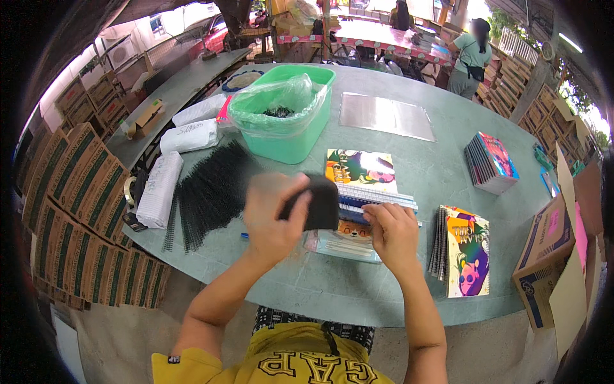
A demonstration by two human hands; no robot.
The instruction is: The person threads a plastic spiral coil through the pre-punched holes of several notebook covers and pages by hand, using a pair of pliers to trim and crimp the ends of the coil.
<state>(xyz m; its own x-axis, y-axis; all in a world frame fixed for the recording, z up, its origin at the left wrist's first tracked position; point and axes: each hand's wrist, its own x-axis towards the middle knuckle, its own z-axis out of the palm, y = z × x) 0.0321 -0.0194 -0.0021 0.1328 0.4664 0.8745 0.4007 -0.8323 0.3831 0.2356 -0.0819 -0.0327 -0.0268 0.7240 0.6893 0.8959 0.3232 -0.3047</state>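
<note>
My left hand, smeared by motion, grips a dark, flat piece with a rounded corner; its exact kind is not clear. The fingers of my right hand are drawn together on the edge of a notebook with a blue and white strip along it. Just beyond lies a colourful notebook cover. Below my hands, a light-blue stack and a cover with an animal face show partly. Left of my left hand spreads a heap of black spiral binding coils.
A green bin lined with clear plastic holds black scraps. White wrapped bundles line the left side. Notebook stacks and a carton stand at right; a metal sheet lies behind. Beyond the table stands a person.
</note>
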